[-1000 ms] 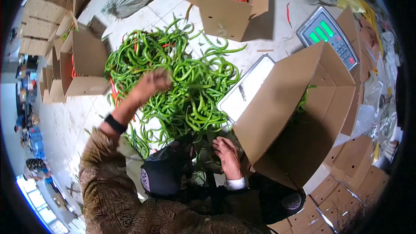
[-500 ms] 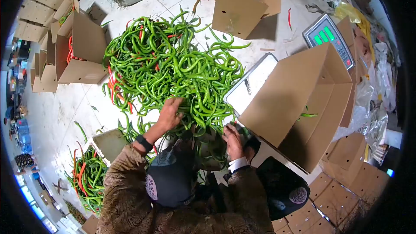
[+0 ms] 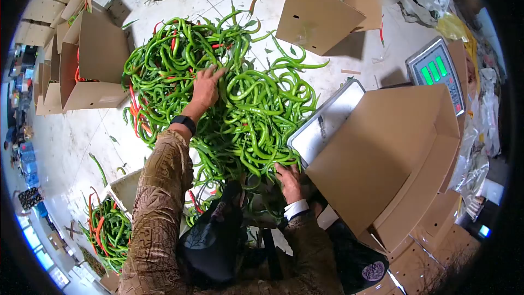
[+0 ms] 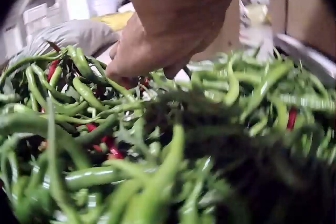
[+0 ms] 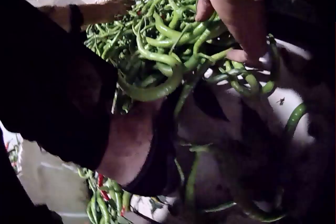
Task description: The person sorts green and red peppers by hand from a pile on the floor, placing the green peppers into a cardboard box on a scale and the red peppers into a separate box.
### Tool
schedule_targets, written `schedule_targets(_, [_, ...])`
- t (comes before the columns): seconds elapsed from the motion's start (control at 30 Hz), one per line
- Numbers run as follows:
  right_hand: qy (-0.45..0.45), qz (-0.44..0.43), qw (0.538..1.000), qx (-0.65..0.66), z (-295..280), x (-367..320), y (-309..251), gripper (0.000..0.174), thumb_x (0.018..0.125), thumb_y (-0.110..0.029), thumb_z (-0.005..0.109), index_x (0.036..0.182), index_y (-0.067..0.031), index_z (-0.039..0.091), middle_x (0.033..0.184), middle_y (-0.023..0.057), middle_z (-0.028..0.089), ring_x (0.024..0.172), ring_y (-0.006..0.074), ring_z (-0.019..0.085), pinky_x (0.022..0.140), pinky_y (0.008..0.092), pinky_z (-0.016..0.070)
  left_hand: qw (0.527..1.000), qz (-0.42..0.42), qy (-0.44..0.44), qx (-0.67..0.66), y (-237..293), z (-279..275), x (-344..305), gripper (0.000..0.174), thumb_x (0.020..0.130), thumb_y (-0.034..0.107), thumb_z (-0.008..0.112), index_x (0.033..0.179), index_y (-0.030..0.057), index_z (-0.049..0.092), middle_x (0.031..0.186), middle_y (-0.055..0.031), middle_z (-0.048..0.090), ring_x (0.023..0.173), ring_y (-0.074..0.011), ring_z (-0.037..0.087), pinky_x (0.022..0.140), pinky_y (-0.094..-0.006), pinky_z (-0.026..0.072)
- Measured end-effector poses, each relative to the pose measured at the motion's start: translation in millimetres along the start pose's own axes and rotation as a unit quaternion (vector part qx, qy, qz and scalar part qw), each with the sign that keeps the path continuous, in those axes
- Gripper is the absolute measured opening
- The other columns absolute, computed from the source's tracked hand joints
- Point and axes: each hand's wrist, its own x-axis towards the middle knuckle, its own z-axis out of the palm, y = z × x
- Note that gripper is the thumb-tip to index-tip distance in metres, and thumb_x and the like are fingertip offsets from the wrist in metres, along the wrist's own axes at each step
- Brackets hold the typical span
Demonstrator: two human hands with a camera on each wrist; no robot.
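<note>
A big heap of long green chili peppers (image 3: 256, 93), with a few red ones mixed in, lies on the pale tiled floor. My left hand (image 3: 206, 87) rests on the middle of this heap, its fingers pointing away from me. In the left wrist view the fingertips of the left hand (image 4: 163, 29) reach down among the peppers and are partly hidden. At the heap's near right edge is my right hand (image 3: 289, 183), close to the scale. The right wrist view has the right hand (image 5: 236, 11) with thumb and fingers apart, touching the outermost green peppers.
Right of the heap are a scale platform (image 3: 327, 120), its lit display (image 3: 436, 74) and a large tilted cardboard box (image 3: 382, 153). A box (image 3: 322, 19) of red peppers stands at the back, more boxes (image 3: 98, 65) at left. A second pepper pile (image 3: 112, 235) lies front left.
My left hand was moving over the heap, came to its near side, then reached back out to its middle. My right hand stays by the near right edge. The head view has shifted.
</note>
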Motion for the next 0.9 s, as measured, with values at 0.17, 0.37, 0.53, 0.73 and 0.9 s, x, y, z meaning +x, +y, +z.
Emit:
schedule_targets(0.17, [-0.024,0.026,0.999,-0.015,4.8,4.1,-4.0,0.052,0.085,-0.011,0.071,0.132,-0.017,0.049,0.122,0.0016,0.06,0.113,0.0198,0.057,0.091,0.042,0.0453,0.981,-0.005,-0.159,0.111,8.8,-7.9,-10.8,0.051,0.068,0.009,0.072,0.117,0.0234,0.064,0.128,-0.005,0.053,0.122,-0.0309,0.042,0.089,-0.0474,0.0412])
schedule_targets(0.37, [-0.082,0.034,0.989,0.116,11.4,15.3,3.1,0.056,0.088,-0.026,0.072,0.137,-0.0147,0.047,0.135,0.0056,0.053,0.124,0.0233,0.049,0.097,0.0406,0.0417,0.929,-0.066,-0.103,-0.35,22.9,-54.5,-38.4,0.029,0.09,0.016,0.067,0.111,-0.0027,0.062,0.09,-0.0126,0.068,0.081,-0.0231,0.066,0.075,-0.0364,0.0511])
schedule_targets(0.53, [-0.01,0.038,0.999,0.021,32.9,24.7,-4.6,0.059,0.088,-0.03,0.071,0.14,-0.0152,0.045,0.137,0.0038,0.051,0.13,0.0235,0.043,0.103,0.0531,0.0341,0.768,-0.266,-0.21,-0.544,37.7,-74.5,-61.9,0.025,0.095,0.013,0.06,0.116,0.0002,0.056,0.096,-0.003,0.065,0.084,-0.0129,0.06,0.078,-0.0271,0.0487])
schedule_targets(0.73, [-0.105,-0.041,0.992,-0.052,74.5,1.7,-27.8,0.057,0.089,-0.016,0.067,0.141,-0.0132,0.044,0.133,0.0061,0.054,0.122,0.0233,0.05,0.099,0.0461,0.0386,0.888,-0.076,-0.256,-0.374,85.9,-54.7,-72.2,0.028,0.087,0.015,0.068,0.111,0.0015,0.063,0.107,-0.0109,0.067,0.097,-0.017,0.06,0.089,-0.0336,0.0477])
schedule_targets(0.9, [-0.076,0.093,0.991,0.052,33.7,28.6,8.2,0.044,0.089,-0.017,0.066,0.13,-0.0168,0.051,0.123,0.0016,0.059,0.116,0.0214,0.052,0.099,0.0427,0.038,0.921,-0.152,-0.21,-0.291,73.6,-50.8,-89.6,0.034,0.079,0.003,0.057,0.113,0.0019,0.06,0.102,-0.0174,0.067,0.091,-0.0292,0.064,0.087,-0.0365,0.0489])
